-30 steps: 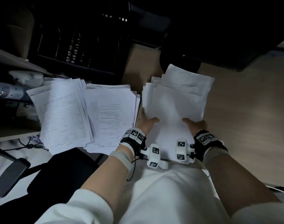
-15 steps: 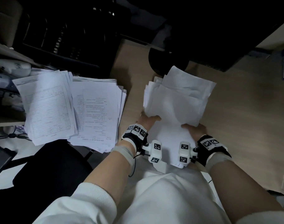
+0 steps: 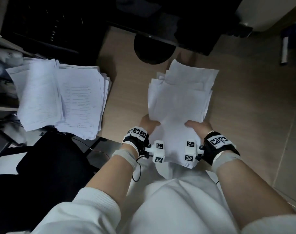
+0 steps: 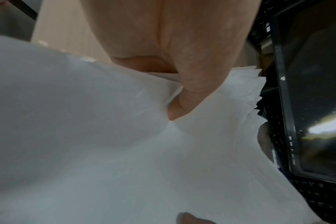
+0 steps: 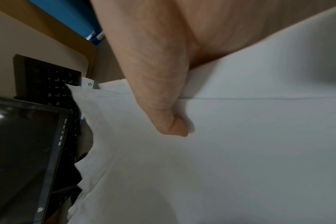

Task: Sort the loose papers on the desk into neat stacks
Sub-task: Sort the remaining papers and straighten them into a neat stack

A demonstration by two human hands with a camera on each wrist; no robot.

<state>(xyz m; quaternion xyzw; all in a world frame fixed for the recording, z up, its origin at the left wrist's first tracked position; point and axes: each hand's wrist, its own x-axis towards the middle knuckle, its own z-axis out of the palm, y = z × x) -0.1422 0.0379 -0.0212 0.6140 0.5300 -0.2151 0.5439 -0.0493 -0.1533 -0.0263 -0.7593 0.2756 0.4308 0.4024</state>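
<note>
A ragged bundle of white sheets (image 3: 179,102) is held over the near middle of the wooden desk (image 3: 245,102), its far edges fanned and uneven. My left hand (image 3: 148,123) grips the bundle's near left edge, thumb on top; in the left wrist view the thumb (image 4: 194,84) presses into the paper (image 4: 105,136). My right hand (image 3: 198,125) grips the near right edge in the same way, its thumb (image 5: 163,106) lying on the sheets (image 5: 240,151). The fingers under the bundle are hidden. Two printed stacks (image 3: 59,97) lie side by side at the desk's left.
A black monitor with a round base (image 3: 152,48) stands just beyond the bundle, a dark keyboard (image 5: 48,84) behind it. A black chair (image 3: 47,166) sits at the lower left. A pen-like object (image 3: 284,48) lies at the far right. Bare wood stretches to the right of the bundle.
The bundle and both hands have drifted slightly right and towards me, away from the two printed stacks. Both grips are unchanged.
</note>
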